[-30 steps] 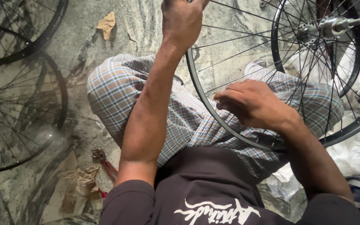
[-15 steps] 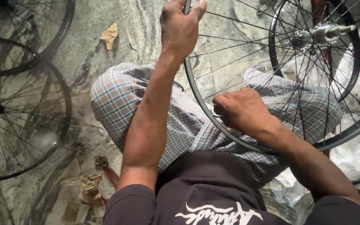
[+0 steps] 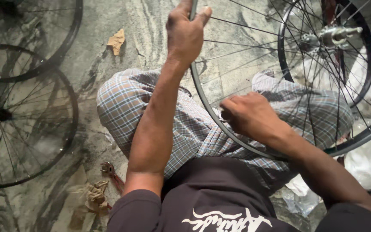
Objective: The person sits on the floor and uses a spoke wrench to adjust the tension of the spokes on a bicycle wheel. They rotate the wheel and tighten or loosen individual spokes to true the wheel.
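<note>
While my left hand [image 3: 184,36] clamps the dark rim of the bicycle wheel [image 3: 202,96] near the top centre of the frame, fingers curled over the edge and thumb pressed against it, the wheel stands propped across my lap, so the rim stays steady where I work on it. Its curve sweeps down from upper centre, crosses my checked trousers [image 3: 185,129] and climbs again toward the right edge. My right hand [image 3: 250,116] sits at mid-frame right of centre, fingers bunched tight at the inner side of the rim where the spokes meet it; whether they pinch a small part or a tool I cannot tell, since my knuckles hide it.

The silver hub [image 3: 333,35] shows in the upper right, with a second dark rim [image 3: 282,64] around it, so spokes crowd the space above my right wrist. At the left edge two more spoked wheels [image 3: 71,111] lie flat on the stone floor [image 3: 108,13]. A pair of red-handled pliers [image 3: 112,174] and a crumpled brown rag [image 3: 96,195] lie at lower left, well apart from both hands. White plastic wrapping [image 3: 366,163] bunches at lower right, beside my knee.
</note>
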